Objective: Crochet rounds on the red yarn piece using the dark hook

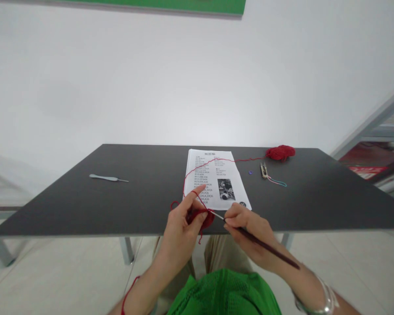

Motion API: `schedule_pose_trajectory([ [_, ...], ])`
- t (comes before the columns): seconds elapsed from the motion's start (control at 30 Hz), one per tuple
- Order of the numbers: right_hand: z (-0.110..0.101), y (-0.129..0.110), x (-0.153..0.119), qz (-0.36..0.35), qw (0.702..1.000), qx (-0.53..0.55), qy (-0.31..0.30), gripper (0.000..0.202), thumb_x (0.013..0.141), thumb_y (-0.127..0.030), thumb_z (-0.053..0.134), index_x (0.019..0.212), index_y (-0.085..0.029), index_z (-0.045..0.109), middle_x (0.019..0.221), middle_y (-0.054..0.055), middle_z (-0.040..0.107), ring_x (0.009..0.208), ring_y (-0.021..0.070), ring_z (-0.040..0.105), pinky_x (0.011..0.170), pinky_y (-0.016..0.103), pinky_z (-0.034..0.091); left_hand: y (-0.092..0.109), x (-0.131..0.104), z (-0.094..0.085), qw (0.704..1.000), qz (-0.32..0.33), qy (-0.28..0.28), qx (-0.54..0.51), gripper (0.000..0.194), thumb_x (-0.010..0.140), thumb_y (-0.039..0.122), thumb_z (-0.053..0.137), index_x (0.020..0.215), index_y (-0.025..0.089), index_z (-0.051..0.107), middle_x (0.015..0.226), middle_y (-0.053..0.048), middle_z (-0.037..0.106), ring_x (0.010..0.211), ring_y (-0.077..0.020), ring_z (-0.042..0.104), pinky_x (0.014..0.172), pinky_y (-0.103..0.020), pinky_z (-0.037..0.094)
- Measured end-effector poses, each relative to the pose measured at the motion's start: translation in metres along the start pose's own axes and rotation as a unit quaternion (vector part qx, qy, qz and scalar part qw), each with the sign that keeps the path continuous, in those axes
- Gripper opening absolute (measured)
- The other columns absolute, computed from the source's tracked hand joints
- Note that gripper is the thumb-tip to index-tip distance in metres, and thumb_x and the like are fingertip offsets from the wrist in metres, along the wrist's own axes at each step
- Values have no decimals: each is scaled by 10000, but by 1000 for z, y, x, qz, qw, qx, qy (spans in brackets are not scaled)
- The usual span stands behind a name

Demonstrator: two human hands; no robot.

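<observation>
My left hand pinches a small piece of red crochet work at the table's front edge, with its index finger raised and red yarn looped over it. In my right hand is a crochet hook with a dark handle, gripped like a pencil. Its thin metal tip meets the edge of the red piece; whether it sits inside a stitch I cannot tell. A short yarn tail dangles below the work. From my left hand the red yarn runs across a printed sheet to a red yarn ball at the back right.
On the dark table lies the printed sheet with text and a photo. Thread snips with a cord loop and a small purple item lie right of it. A grey-handled tool with a thin tip rests at left.
</observation>
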State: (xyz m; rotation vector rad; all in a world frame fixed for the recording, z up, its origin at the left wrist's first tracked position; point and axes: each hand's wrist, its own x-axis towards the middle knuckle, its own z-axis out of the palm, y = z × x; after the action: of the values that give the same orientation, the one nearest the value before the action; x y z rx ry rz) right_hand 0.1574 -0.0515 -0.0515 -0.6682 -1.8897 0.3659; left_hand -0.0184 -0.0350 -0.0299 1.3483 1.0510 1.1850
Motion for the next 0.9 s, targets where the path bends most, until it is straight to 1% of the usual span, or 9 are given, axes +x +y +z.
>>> schedule_pose_trajectory([
  [0.1,-6,4,3,148,978,145,23,107,842,-157,611,765,-217,567,741,13,605,600,128,539,518,243,424,1,0,-2,1000,6,-13,20,371,723,76,610,1059,213,687,763,-9,636,776,-189,582,764,-294,437],
  [0.23,3,13,6,301,853,419,77,186,784,-274,708,733,-208,542,662,-25,552,492,91,447,421,204,346,-2,1,-1,1000,1,-28,-6,391,726,95,637,1098,209,679,759,5,631,781,-170,584,777,-282,438],
  [0.3,15,13,5,333,809,475,96,206,775,-278,713,730,-209,524,646,-32,544,509,92,441,422,186,350,-4,2,1,998,-23,-31,-51,446,720,120,665,1159,196,649,690,31,595,717,-150,569,751,-276,445],
  [0.37,29,12,2,315,820,462,120,175,812,-277,670,750,-217,518,640,-39,529,509,90,438,438,187,371,-7,1,5,992,-59,-28,-106,506,702,138,696,1201,180,622,666,45,581,670,-132,556,712,-267,451],
  [0.47,44,13,-10,198,937,242,153,88,872,-198,580,807,-240,538,719,-17,556,561,114,499,488,226,427,-10,0,10,976,-116,-10,-183,586,668,161,748,1234,179,600,648,60,567,602,-104,532,608,-232,437],
  [0.53,48,19,-17,72,987,41,138,125,873,-133,548,854,-255,568,770,11,593,631,150,543,550,274,465,-10,0,12,964,-143,-4,-224,619,650,168,774,1242,191,596,637,70,559,552,-84,511,541,-206,410],
  [0.67,43,34,-22,-97,987,-81,95,246,861,-69,537,952,-294,580,822,18,628,680,172,551,596,306,476,-7,2,9,943,-173,-19,-285,583,602,130,800,1163,178,650,648,59,588,556,-65,527,551,-181,413],
  [0.73,39,36,-19,-85,992,-18,90,251,881,-73,533,976,-303,568,832,5,613,688,153,552,590,279,473,-6,5,4,934,-189,-31,-301,548,568,106,807,1099,156,681,655,40,614,573,-65,542,574,-174,420],
  [0.9,29,28,-12,122,956,247,99,89,900,-179,595,906,-265,574,840,-7,572,614,105,531,514,224,432,-8,13,-8,931,-198,-55,-301,557,538,79,804,1079,148,690,660,24,636,546,-59,532,547,-162,397],
])
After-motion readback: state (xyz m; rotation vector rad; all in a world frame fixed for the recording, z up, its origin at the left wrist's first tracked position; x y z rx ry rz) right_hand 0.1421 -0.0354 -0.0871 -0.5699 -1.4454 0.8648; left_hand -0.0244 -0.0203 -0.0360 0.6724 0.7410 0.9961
